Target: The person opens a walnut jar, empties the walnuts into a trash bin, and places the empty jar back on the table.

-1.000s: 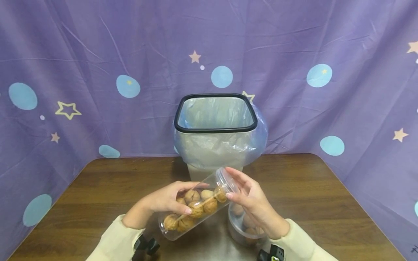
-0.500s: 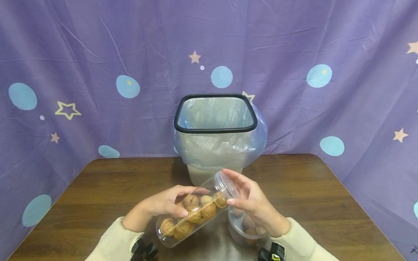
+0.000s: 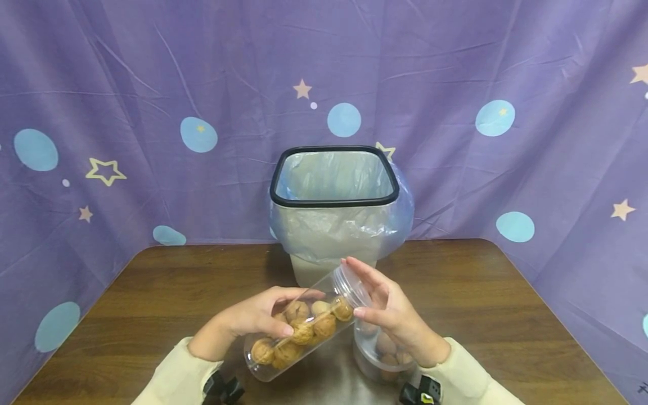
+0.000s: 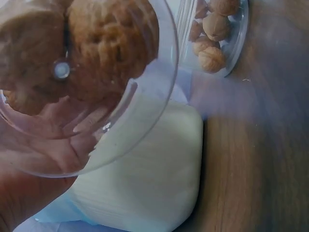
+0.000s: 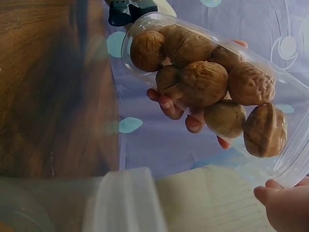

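Note:
A clear plastic jar (image 3: pixel 298 337) with several walnuts (image 3: pixel 324 325) inside is held tilted above the table, lid end up and to the right. My left hand (image 3: pixel 248 315) grips its body, the thumb across the near side. My right hand (image 3: pixel 397 320) holds the clear lid (image 3: pixel 351 287) between fingertips and thumb. In the right wrist view, left-hand fingertips (image 5: pixel 166 105) show along the jar's underside. The left wrist view looks through the jar's round base (image 4: pixel 130 130) at walnuts close up.
A clear round tub (image 3: pixel 379 368) holding walnuts stands on the wooden table (image 3: pixel 481 315), partly hidden beneath my right hand. Behind the jar stands a pale bin (image 3: pixel 334 225) with a black rim and a bluish bag liner. A purple curtain (image 3: pixel 430 56) hangs behind.
The jar has dropped slightly and shifted a little left, with both hands still holding it. The tub and bin have stayed in place.

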The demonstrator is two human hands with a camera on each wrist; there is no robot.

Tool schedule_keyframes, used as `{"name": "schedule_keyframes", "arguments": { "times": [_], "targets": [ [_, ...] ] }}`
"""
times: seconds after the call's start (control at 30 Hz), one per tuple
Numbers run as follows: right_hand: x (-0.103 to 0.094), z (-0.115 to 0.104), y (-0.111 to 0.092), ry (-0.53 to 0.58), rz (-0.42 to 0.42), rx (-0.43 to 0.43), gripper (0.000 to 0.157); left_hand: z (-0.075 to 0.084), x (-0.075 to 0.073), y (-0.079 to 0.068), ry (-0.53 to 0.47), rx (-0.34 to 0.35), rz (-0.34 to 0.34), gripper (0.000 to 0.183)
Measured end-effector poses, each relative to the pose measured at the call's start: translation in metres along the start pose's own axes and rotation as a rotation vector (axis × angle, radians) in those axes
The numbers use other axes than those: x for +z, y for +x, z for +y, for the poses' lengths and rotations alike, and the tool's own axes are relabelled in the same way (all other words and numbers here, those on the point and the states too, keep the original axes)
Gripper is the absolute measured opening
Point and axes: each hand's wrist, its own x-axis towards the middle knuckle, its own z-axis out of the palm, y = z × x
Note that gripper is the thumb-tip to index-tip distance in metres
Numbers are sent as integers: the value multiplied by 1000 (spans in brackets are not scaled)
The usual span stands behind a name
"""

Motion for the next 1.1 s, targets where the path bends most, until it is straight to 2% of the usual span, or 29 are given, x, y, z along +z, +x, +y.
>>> {"name": "schedule_keyframes", "arguments": {
  "times": [0.17,0.47,0.67,0.93,1.1],
  "targets": [
    [-4,2,-2,-21,29,-5,70,0,-1,-1,100,-11,46,72],
    [0,0,-5,-88,183,171,63,3,-3,-4,271,-24,150,70],
    [4,-2,-6,-103,237,255,64,4,-4,-5,402,-60,196,71],
    [11,-6,-9,-178,297,351,62,4,-4,-8,464,-91,229,72],
    [13,-5,-11,-182,324,402,65,7,-3,-9,486,-103,245,72]
  ]
}}
